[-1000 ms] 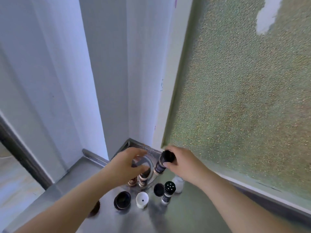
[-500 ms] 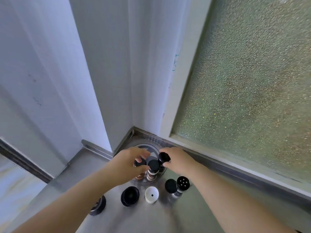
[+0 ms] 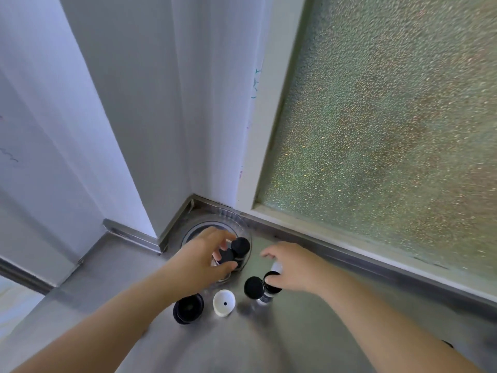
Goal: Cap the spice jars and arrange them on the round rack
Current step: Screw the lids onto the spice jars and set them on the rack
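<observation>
The clear round rack (image 3: 215, 214) sits in the counter's back corner. Two black-capped spice jars (image 3: 240, 246) stand on it. My left hand (image 3: 199, 262) reaches over the rack, thumb and fingers closed around the nearer jar (image 3: 226, 255). My right hand (image 3: 293, 267) hovers to the right of the rack with fingers spread. Its thumb touches the dark top of a spice jar (image 3: 265, 297) standing on the counter. A black cap (image 3: 253, 286) is right beside that jar. A white object (image 3: 277, 266) shows partly under my right palm.
On the steel counter (image 3: 295, 332) in front of the rack lie a white cap (image 3: 224, 302) and a black lid (image 3: 188, 308). White wall panels rise behind the rack. A frosted window (image 3: 376, 117) with a raised sill borders the right side.
My right hand has let go of the black-capped jar on the rack and moved right and down to the jar on the counter. My left hand stays at the rack.
</observation>
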